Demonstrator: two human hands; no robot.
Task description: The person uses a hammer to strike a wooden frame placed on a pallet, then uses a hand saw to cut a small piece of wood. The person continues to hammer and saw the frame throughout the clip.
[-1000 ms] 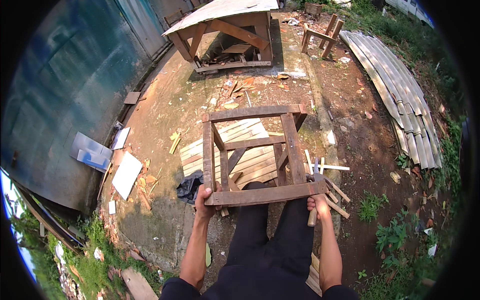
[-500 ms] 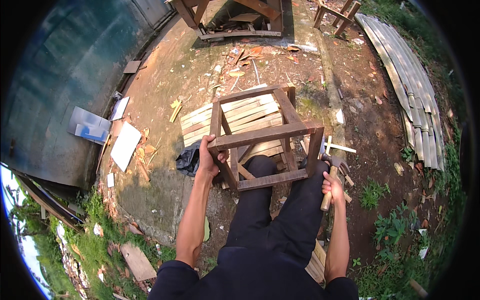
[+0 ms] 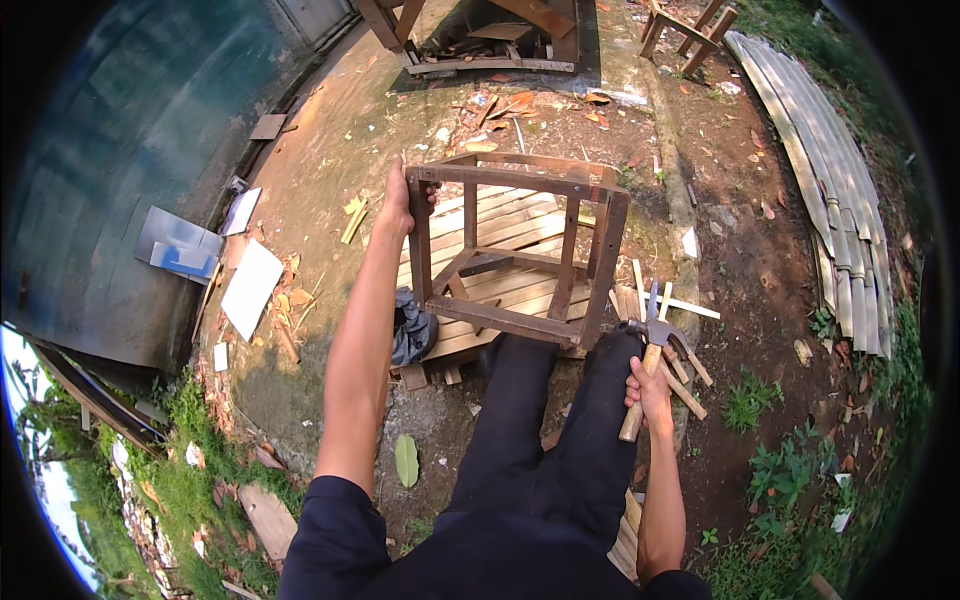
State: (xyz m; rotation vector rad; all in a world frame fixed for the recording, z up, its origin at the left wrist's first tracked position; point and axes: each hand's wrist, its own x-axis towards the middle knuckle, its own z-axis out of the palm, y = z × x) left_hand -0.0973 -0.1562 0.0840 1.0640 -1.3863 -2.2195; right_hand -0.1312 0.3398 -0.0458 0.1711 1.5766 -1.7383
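Observation:
My left hand (image 3: pixel 400 200) is closed around the upper left corner of a dark brown wooden stool frame (image 3: pixel 505 322), holding it up and tilted in front of my knees. The frame is open box-like work of bars and legs with no seat board. By my right knee, my right hand (image 3: pixel 650 392) grips the wooden handle of a claw hammer (image 3: pixel 656 345), its metal head pointing up and away from me. Below and behind the frame lies a low platform of pale wooden slats (image 3: pixel 520 225), partly hidden by it. A black plastic bag (image 3: pixel 412 330) rests against the platform's left side.
Loose wood strips (image 3: pixel 685 395) lie right of the hammer. A larger wooden structure (image 3: pixel 490 67) stands ahead, with another small wooden frame (image 3: pixel 690 35) far right. Corrugated sheets (image 3: pixel 820 190) are stacked along the right. A green wall (image 3: pixel 120 150) and white board (image 3: pixel 252 290) are on the left.
My left hand has lifted the stool frame up and away from me, tipping it so its open side faces me. The hammer has come into fuller view, slightly lower and to the left.

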